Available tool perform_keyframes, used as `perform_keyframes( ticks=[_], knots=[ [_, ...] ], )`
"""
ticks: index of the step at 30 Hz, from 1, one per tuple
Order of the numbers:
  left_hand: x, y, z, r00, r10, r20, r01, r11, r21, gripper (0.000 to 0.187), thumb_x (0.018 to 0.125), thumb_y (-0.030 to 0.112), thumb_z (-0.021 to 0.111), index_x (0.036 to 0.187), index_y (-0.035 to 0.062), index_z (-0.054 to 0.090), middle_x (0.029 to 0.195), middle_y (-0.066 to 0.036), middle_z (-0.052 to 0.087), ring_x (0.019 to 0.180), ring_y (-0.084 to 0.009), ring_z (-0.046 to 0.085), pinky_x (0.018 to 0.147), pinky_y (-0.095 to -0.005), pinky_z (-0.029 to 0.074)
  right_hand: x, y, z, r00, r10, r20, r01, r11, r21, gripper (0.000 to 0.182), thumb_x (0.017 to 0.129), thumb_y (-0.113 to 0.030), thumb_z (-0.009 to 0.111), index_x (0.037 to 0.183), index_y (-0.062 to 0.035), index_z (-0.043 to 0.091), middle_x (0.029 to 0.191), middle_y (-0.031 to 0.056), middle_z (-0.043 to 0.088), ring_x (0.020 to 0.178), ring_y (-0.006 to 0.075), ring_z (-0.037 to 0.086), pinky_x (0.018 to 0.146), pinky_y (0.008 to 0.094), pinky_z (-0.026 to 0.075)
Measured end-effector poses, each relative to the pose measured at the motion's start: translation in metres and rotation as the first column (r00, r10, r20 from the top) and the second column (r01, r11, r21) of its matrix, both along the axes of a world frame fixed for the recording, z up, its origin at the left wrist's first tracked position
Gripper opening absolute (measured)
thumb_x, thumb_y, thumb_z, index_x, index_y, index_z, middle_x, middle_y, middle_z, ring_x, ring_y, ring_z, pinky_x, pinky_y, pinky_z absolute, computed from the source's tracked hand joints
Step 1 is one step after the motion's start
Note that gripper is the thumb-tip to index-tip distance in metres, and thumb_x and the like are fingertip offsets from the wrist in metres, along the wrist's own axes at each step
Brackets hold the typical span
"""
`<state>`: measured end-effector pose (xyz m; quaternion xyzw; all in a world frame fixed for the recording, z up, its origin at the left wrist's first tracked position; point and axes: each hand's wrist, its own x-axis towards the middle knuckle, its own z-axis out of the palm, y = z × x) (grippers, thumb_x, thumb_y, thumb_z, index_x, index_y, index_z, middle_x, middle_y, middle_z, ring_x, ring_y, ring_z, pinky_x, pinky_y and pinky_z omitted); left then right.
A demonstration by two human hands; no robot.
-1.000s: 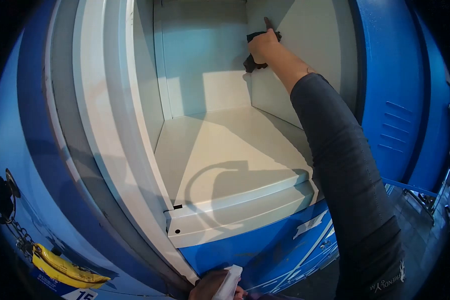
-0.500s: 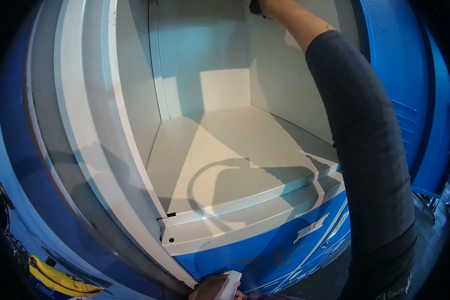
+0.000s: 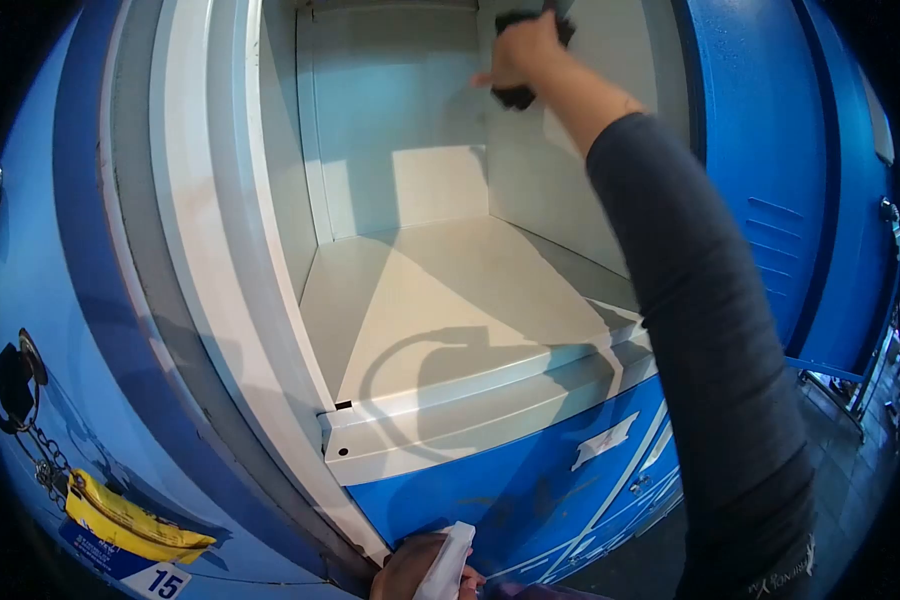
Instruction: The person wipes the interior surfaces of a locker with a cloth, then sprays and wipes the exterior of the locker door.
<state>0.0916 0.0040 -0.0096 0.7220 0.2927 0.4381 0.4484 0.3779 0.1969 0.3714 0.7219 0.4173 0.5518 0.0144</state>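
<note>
Gripped in the right hand [image 3: 523, 55], the dark cloth [image 3: 514, 98] should press flat against the right-side locker wall [image 3: 560, 170], while the near left hand [image 3: 407, 568] clasps a white object [image 3: 447, 563].

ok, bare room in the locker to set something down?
Locker floor, between left wall, back wall and front lip: only shadows on it. Crowded: upper right wall, with right hand and black cloth; sleeve across right front.
</note>
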Motion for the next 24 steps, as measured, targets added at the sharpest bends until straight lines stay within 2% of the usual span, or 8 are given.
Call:
perform_keyframes(
  ticks=[2, 4, 10, 11, 13, 16, 19, 24],
  knots=[
    [-0.003, 0.005, -0.001, 0.997, -0.004, -0.079, 0.015, 0.99, 0.142, 0.031, 0.072, 0.012, 0.07, 0.099, 0.0005, 0.061, 0.088, -0.012, 0.066, 0.077, -0.0272, 0.064, 0.071, -0.036, 0.05, 0.012, 0.007, 0.042, 0.96, -0.254, 0.121, 0.24, 0.963, 0.122, 0.063, 0.08, -0.061, 0.057, 0.125, -0.0168, 0.06, 0.135, 0.0049, 0.053, 0.126, 0.0274, 0.046, 0.103, 0.0536, 0.027],
    [-0.005, 0.014, -0.002, 0.986, 0.017, -0.164, 0.051, 0.914, 0.403, 0.03, 0.072, 0.012, 0.071, 0.099, 0.001, 0.062, 0.089, -0.012, 0.066, 0.078, -0.0285, 0.064, 0.071, -0.0366, 0.05, -0.009, -0.049, 0.051, 0.927, -0.3, 0.224, 0.282, 0.953, 0.107, 0.05, 0.078, -0.047, 0.066, 0.118, -0.017, 0.065, 0.127, 0.0034, 0.059, 0.119, 0.0265, 0.053, 0.094, 0.046, 0.037],
    [-0.006, 0.019, -0.017, 0.963, 0.101, -0.249, 0.067, 0.807, 0.587, 0.034, 0.071, 0.016, 0.072, 0.1, 0.0018, 0.062, 0.087, -0.012, 0.066, 0.08, -0.0297, 0.063, 0.073, -0.0387, 0.049, 0.051, 0.025, 0.062, 0.905, -0.115, 0.411, 0.014, 0.971, 0.24, 0.036, 0.086, -0.03, 0.061, 0.12, -0.0183, 0.064, 0.129, 0.0026, 0.058, 0.119, 0.0243, 0.053, 0.095, 0.041, 0.038],
    [-0.004, 0.013, -0.015, 0.985, 0.054, -0.167, 0.012, 0.927, 0.374, 0.035, 0.071, 0.016, 0.072, 0.101, 0.0015, 0.062, 0.087, -0.012, 0.065, 0.079, -0.0295, 0.063, 0.073, -0.0386, 0.049, 0.042, 0.014, 0.035, 0.915, -0.065, 0.398, 0.025, 0.994, 0.105, 0.035, 0.089, -0.029, 0.055, 0.122, -0.019, 0.063, 0.132, 0.0023, 0.056, 0.121, 0.0229, 0.051, 0.095, 0.04, 0.037],
    [-0.001, -0.003, -0.01, 0.999, 0.022, 0.025, -0.019, 0.993, -0.116, 0.038, 0.072, 0.017, 0.071, 0.105, 0.001, 0.06, 0.087, -0.012, 0.065, 0.077, -0.029, 0.064, 0.073, -0.0384, 0.049, 0.02, 0.013, 0.014, 0.996, 0.078, -0.033, -0.08, 0.994, -0.076, 0.03, 0.075, -0.019, 0.067, 0.102, -0.0063, 0.07, 0.109, 0.0138, 0.066, 0.104, 0.03, 0.062, 0.09, 0.0451, 0.046],
    [-0.006, 0.019, -0.011, 0.989, 0.028, -0.142, 0.059, 0.819, 0.571, 0.041, 0.074, 0.014, 0.07, 0.111, -0.0006, 0.057, 0.087, -0.013, 0.065, 0.074, -0.0271, 0.065, 0.071, -0.0367, 0.05, 0.029, 0.033, -0.024, 0.991, 0.095, 0.09, -0.065, 0.953, -0.297, 0.025, 0.077, -0.012, 0.063, 0.101, -0.0091, 0.071, 0.108, 0.0123, 0.067, 0.1, 0.029, 0.064, 0.08, 0.0378, 0.052],
    [-0.004, 0.006, -0.009, 0.996, -0.083, -0.011, 0.084, 0.993, 0.084, 0.042, 0.074, 0.011, 0.069, 0.112, -0.0015, 0.056, 0.088, -0.013, 0.065, 0.073, -0.0269, 0.065, 0.071, -0.0358, 0.05, 0.027, 0.041, -0.032, 0.987, 0.064, -0.148, -0.127, 0.872, -0.472, 0.025, 0.08, -0.013, 0.062, 0.102, -0.0081, 0.07, 0.111, 0.0112, 0.067, 0.102, 0.0284, 0.064, 0.08, 0.0381, 0.051],
    [-0.008, 0.016, -0.019, 0.989, -0.059, -0.138, 0.107, 0.922, 0.373, 0.043, 0.073, 0.012, 0.068, 0.113, -0.0007, 0.056, 0.092, -0.014, 0.065, 0.076, -0.0278, 0.065, 0.072, -0.037, 0.05, 0.036, 0.03, -0.011, 0.99, 0.086, 0.112, -0.061, 0.975, -0.214, 0.033, 0.072, -0.011, 0.062, 0.102, -0.0221, 0.071, 0.108, 0.0071, 0.067, 0.103, 0.0261, 0.062, 0.082, 0.0376, 0.05]
  ],
)
